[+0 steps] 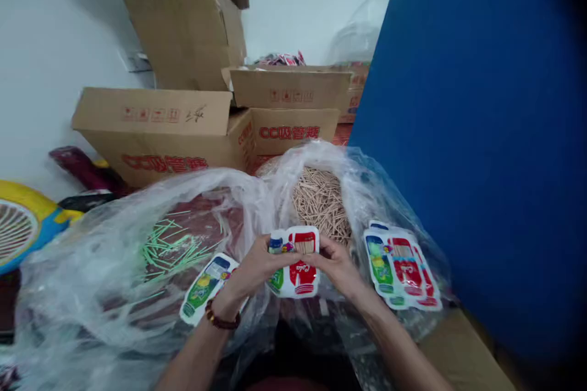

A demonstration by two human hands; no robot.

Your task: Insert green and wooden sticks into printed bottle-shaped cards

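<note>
A bottle-shaped candy packet (305,284), red with "Cola" lettering on one half and green on the other, is held upright in front of me. My left hand (261,261) is closed on its left side, thumb across the front. On the right edge my right hand (337,264) grips the same packet, its thumb meeting the left one near the middle. Brown sticks show in the packet's upper red part. A similar packet (202,287) lies under my left wrist, partly hidden. To the right is a small stack of matching packets (403,266) on clear plastic.
Green sticks (172,250) lie in a clear plastic bag (101,293) at left. Many brown sticks (321,201) fill another bag ahead. Cardboard boxes (183,146) stand behind. A blue panel (468,134) borders the right, and a yellow-and-blue object (46,220) sits far left.
</note>
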